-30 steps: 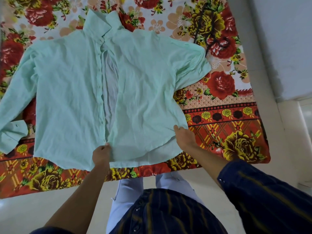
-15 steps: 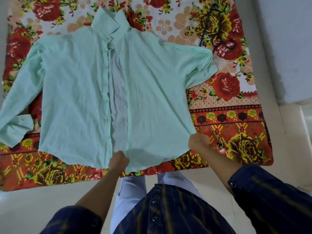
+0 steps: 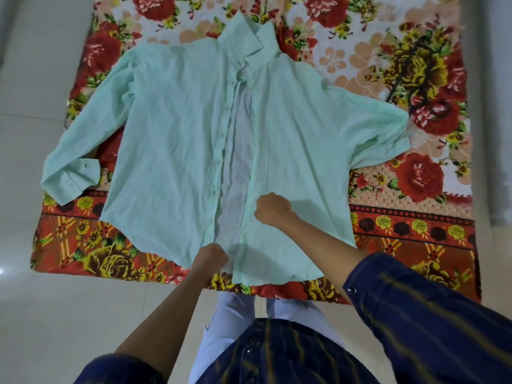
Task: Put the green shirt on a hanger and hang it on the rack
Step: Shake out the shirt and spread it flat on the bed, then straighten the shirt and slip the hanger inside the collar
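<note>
A pale green long-sleeved shirt (image 3: 171, 151) lies front up and unbuttoned on a floral blanket (image 3: 415, 225), collar at the far end, its white inside showing down the middle. My left hand (image 3: 212, 257) grips the bottom hem at the left front panel's buttoned edge. My right hand (image 3: 273, 207) is curled on the inner edge of the right front panel, a little above the hem, and seems to pinch the cloth. I see no rack. A thin dark line (image 3: 401, 79) crosses the blanket at the upper right; whether it is a hanger or print is unclear.
The blanket lies on a pale tiled floor (image 3: 41, 314) that shows to the left and in front. A light wall (image 3: 496, 106) runs along the right side. My legs and dark striped shirt (image 3: 277, 356) fill the bottom of the view.
My right hand left the hem's right corner and moved left and up to the right panel's inner edge. My left hand slid right along the hem to the centre opening.
</note>
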